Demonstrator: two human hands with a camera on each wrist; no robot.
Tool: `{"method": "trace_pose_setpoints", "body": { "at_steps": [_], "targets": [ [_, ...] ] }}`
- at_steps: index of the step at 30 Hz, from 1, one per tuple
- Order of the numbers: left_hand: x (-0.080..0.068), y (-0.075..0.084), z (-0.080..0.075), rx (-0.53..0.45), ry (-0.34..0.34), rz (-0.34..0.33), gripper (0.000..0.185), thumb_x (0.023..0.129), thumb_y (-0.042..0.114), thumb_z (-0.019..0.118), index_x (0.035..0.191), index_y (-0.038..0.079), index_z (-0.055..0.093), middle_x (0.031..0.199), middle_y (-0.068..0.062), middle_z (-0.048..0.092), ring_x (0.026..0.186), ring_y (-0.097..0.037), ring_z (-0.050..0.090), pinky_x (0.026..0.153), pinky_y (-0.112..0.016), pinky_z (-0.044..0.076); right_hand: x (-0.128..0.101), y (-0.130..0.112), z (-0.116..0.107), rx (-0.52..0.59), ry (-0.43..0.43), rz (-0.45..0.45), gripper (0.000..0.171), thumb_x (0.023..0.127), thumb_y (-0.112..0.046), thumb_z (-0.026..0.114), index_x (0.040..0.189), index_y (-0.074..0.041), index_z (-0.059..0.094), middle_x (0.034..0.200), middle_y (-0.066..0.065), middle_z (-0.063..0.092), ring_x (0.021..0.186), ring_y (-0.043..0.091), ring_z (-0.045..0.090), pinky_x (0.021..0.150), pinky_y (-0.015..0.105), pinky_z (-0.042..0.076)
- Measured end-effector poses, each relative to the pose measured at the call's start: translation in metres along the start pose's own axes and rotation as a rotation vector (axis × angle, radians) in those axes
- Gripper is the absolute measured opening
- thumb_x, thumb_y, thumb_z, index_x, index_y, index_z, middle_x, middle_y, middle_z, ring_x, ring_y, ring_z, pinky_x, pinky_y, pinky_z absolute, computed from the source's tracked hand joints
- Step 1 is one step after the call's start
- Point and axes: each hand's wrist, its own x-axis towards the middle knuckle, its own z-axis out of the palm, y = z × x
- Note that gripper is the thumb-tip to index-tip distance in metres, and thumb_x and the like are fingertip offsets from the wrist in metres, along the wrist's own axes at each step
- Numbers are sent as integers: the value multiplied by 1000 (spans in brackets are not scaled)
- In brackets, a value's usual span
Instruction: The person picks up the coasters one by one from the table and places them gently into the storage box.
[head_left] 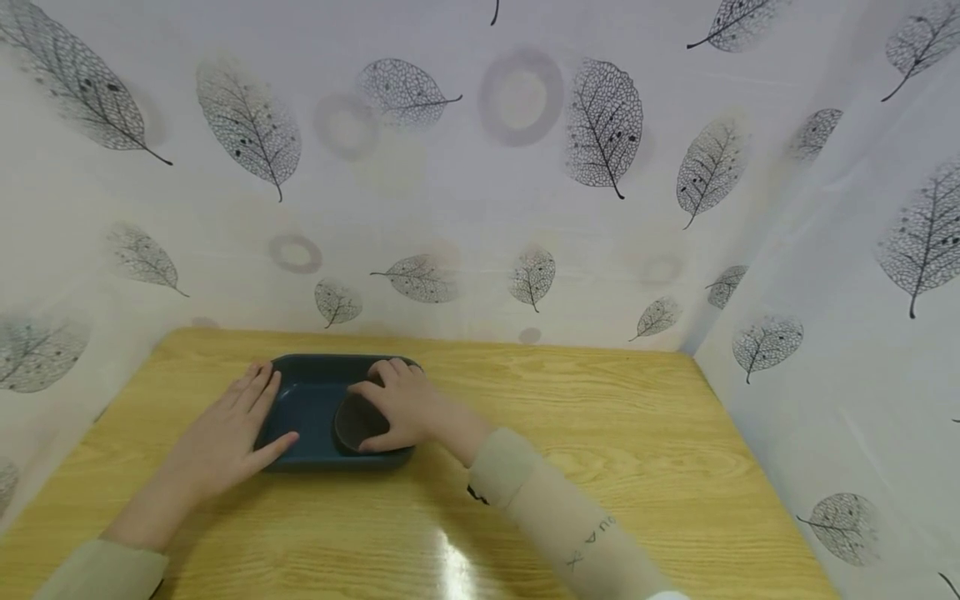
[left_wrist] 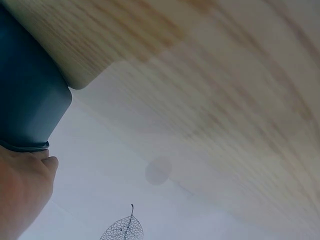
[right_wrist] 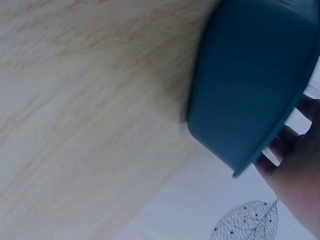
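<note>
A dark blue rectangular tray [head_left: 309, 421] with rounded corners lies on the wooden table. My left hand [head_left: 225, 437] rests along its left rim, fingers straight and thumb spread over the near edge. Inside the tray, at the right end, is a dark round object [head_left: 356, 423] whose exact kind I cannot make out. My right hand [head_left: 408, 407] grips it from above, fingers and thumb curved about its sides and hiding its right part. Both wrist views show the tray's outer wall [left_wrist: 30, 95] with fingers at the rim; the round object is hidden in those views.
The wood-grain table [head_left: 585, 433] extends to the right and in front of the tray. A white sheet with a leaf print [head_left: 606, 125] hangs behind the table and along its sides. Glare [head_left: 453, 567] shows near the front.
</note>
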Motion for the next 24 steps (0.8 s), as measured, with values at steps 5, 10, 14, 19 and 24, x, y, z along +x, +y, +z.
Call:
{"method": "trace_pose_setpoints", "body": {
  "at_steps": [5, 10, 14, 19, 24],
  "targets": [
    [-1, -1, 2, 28, 40, 26, 99, 102, 57, 61, 162, -14, 26, 169, -37, 26, 164, -46, 14, 127, -21, -23, -13, 7, -6, 27, 7, 1, 86, 92, -68, 71, 162, -27, 43, 159, 10, 45, 148, 27, 45, 124, 43, 44],
    [-1, -3, 3, 50, 64, 44, 100, 101, 57, 62, 162, -14, 27, 167, -38, 29, 164, -46, 15, 128, -22, -22, -31, 17, -9, 71, 17, 20, 86, 92, -64, 74, 163, -25, 42, 161, 11, 44, 149, 27, 44, 124, 43, 44],
    [-1, -3, 0, 56, 48, 42, 100, 101, 58, 62, 162, -14, 26, 167, -38, 28, 163, -48, 19, 128, -23, -22, -47, 26, -13, 94, 31, 44, 88, 92, -63, 75, 164, -24, 42, 161, 11, 44, 148, 28, 45, 124, 44, 44],
    [-1, -1, -5, 42, -1, 21, 101, 102, 58, 62, 163, -13, 24, 169, -37, 25, 162, -49, 18, 129, -27, -22, -70, 44, -11, 135, 78, 65, 86, 92, -56, 77, 162, -19, 43, 161, 16, 45, 147, 33, 46, 124, 51, 43],
    [-2, 2, -10, 36, -16, 9, 102, 102, 58, 61, 165, -11, 21, 171, -35, 23, 163, -48, 16, 134, -35, -16, -102, 62, -11, 135, 144, 97, 82, 94, -53, 77, 159, -14, 47, 158, 20, 48, 145, 39, 49, 122, 57, 44]
  ]
}}
